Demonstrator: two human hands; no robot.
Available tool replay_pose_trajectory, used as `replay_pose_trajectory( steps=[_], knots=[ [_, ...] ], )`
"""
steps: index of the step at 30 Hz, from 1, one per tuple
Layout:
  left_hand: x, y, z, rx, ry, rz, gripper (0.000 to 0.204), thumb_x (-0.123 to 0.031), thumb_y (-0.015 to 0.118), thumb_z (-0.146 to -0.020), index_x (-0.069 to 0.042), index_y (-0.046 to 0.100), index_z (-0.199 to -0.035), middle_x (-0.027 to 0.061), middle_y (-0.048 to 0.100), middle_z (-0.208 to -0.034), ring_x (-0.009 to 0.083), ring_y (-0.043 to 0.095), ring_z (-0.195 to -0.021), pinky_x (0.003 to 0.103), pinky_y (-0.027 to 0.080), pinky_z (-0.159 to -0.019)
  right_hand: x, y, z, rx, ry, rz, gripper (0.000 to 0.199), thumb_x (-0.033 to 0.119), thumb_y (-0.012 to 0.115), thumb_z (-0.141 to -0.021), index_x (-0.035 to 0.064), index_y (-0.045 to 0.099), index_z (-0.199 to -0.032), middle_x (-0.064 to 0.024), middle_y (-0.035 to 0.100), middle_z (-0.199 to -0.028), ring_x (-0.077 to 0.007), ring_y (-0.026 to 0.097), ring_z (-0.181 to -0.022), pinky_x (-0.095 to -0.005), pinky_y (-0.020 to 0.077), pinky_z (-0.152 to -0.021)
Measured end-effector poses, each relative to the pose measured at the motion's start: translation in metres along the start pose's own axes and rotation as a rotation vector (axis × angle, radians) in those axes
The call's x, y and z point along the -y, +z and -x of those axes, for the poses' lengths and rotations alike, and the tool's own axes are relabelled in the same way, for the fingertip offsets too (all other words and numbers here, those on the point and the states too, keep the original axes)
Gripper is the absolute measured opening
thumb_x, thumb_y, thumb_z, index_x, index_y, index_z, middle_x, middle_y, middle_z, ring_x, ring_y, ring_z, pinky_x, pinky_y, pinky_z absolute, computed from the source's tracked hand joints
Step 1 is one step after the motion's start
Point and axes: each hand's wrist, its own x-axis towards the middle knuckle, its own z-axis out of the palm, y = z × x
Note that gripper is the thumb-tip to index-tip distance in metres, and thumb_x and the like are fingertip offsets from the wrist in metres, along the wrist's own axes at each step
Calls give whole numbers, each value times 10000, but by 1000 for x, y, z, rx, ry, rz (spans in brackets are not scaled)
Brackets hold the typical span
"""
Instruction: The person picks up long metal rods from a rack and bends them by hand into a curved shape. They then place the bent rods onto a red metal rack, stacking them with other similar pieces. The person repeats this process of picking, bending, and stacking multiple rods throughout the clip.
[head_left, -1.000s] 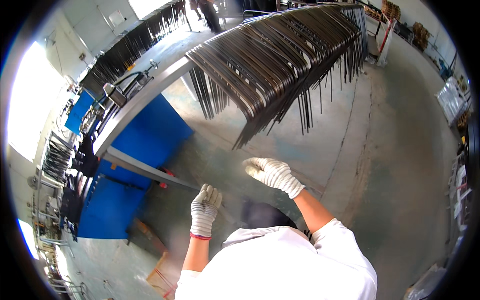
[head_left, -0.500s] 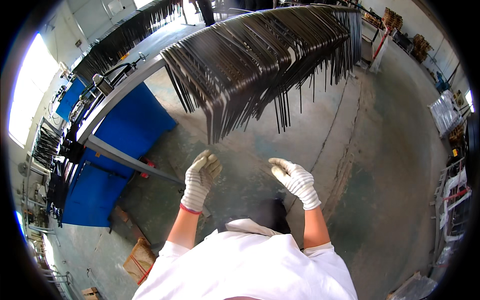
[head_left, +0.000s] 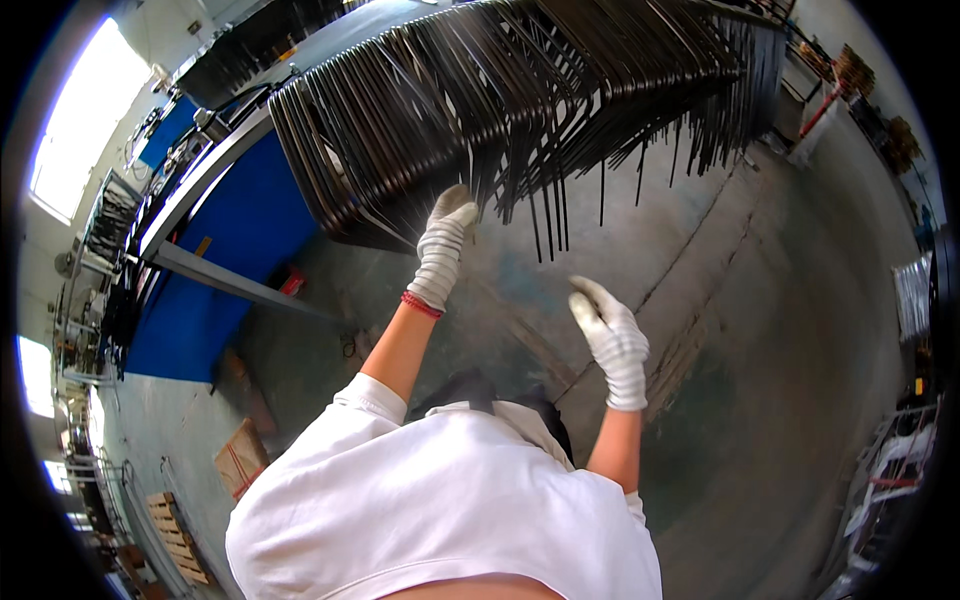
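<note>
A long row of dark bent metal rods (head_left: 400,110) hangs side by side across the upper middle, their ends pointing down toward me. My left hand (head_left: 443,245), in a white knitted glove with a red cuff edge, is raised against the lower edge of this row. Its fingertips blur into the dark rods, so whether they grip one is unclear. Lower and to the right, my right hand (head_left: 612,345), gloved the same way, is apart from the rods. Its thumb and fingers are spread, with nothing in them.
A grey metal beam (head_left: 205,190) stands beside a blue panel (head_left: 250,215) on the left. Behind my left elbow a brown carton (head_left: 240,458) lies on the floor, with a wooden pallet (head_left: 178,535) beyond it. Racks with wrapped goods (head_left: 890,480) line the right side.
My left hand has moved up and forward to the rods. The right hand stays low and open, slightly farther right in the picture. The view has turned and come closer to the row.
</note>
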Motion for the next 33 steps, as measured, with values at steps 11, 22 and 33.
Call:
replay_pose_trajectory(
  steps=[11,22,33],
  knots=[
    [-40,8,-27,-427,814,-936,377,-20,550,-750,-122,547,-1114,37,525,-974,173,516,-873,277,423,-797,62,94,-135,58,-333,49,429,303,550,-779,95,494,-1150,-119,540,-1126,-275,529,-999,-334,423,-845],
    [-79,-17,-44,-115,1025,-1539,378,-31,506,-718,-101,517,-1090,88,488,-1159,278,421,-1133,427,290,-996,78,159,-180,-343,-582,102,292,131,580,-728,36,493,-991,-119,531,-903,-274,510,-868,-363,412,-781],
    [-93,-9,-64,84,1065,-1803,302,-127,543,-700,-51,557,-992,89,506,-1098,268,419,-1131,409,295,-1002,72,158,-208,-252,-645,230,195,182,611,-711,41,529,-819,-131,580,-751,-280,573,-745,-355,460,-688]
  ],
)
